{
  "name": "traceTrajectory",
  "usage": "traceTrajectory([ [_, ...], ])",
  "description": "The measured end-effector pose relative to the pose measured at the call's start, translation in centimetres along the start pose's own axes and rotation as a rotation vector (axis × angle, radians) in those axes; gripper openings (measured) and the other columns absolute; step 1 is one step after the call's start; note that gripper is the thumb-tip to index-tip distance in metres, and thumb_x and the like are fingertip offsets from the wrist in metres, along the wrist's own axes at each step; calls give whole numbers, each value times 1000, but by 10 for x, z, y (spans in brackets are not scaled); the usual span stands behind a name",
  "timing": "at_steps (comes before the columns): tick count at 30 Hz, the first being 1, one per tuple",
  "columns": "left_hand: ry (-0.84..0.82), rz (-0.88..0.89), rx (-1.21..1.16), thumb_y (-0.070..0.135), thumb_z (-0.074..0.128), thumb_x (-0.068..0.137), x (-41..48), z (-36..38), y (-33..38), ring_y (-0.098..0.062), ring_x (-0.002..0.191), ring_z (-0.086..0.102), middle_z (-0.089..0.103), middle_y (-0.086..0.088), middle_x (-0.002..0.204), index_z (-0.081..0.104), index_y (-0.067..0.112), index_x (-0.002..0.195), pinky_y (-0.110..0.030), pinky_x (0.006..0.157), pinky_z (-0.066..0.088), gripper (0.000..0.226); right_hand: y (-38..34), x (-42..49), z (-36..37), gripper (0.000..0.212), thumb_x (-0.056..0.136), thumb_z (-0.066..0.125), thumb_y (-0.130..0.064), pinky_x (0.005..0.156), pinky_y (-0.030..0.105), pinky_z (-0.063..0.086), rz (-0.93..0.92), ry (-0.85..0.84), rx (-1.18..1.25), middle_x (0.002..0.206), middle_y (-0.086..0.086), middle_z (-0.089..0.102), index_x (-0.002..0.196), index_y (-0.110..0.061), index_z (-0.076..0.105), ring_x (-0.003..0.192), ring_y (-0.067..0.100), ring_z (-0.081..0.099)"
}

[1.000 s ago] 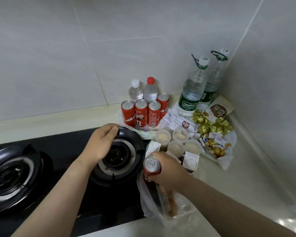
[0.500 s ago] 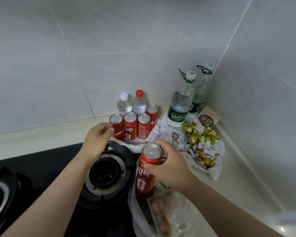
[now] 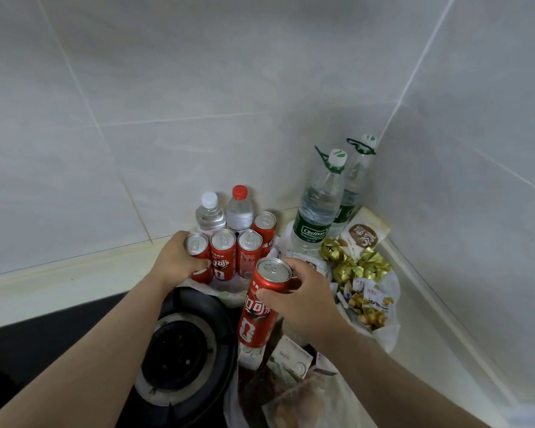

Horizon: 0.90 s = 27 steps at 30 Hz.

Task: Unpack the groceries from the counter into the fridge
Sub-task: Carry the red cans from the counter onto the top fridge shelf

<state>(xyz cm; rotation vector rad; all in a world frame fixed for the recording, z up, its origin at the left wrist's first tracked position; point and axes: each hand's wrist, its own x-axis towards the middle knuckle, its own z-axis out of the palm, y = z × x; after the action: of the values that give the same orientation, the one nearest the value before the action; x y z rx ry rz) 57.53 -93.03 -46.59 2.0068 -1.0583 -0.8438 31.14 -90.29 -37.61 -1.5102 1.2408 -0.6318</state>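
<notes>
Tiled walls point(image 3: 198, 103) close in the corner of the table point(image 3: 439, 350) where your groceries stand. Your right hand point(image 3: 306, 304) grips a red can point(image 3: 258, 307), held above the plastic bag point(image 3: 291, 396). Your left hand point(image 3: 175, 264) wraps the leftmost can point(image 3: 196, 244) of the row point(image 3: 223, 251), touching its neighbour. You seem to be gathering cans; the fridge is out of view. Next, lift the left can straight up so the row does not topple. Room is tight: water bottles point(image 3: 318, 217) stand behind and the burner point(image 3: 179, 344) lies under your wrists. The open space is toward you.
</notes>
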Motion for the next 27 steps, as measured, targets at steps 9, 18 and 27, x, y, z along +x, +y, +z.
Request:
traceTrajectory([
  [9,121,150,-6,10,89,58,-31,-20,9,-8,85,63,67,14,89,58,35,92,-21,69,43,52,-10,-8,-6,40,70,84,-18,68,5,47,-57,60,-52,86,-36,66,90,-43,60,87,-15,62],
  [18,123,261,-245,4,87,61,-108,-33,86,-7,79,67,70,3,89,60,25,98,-25,70,49,50,-29,-47,-42,39,71,84,-15,70,11,51,-117,160,27,90,-21,72,91,-41,63,85,-9,66],
  [27,-170,500,-268,-4,85,62,-216,31,193,-4,70,70,74,12,87,66,26,96,-18,62,51,49,-26,-151,-139,50,70,85,-8,74,22,57,-117,387,264,95,-12,73,106,-30,59,84,-1,70],
])
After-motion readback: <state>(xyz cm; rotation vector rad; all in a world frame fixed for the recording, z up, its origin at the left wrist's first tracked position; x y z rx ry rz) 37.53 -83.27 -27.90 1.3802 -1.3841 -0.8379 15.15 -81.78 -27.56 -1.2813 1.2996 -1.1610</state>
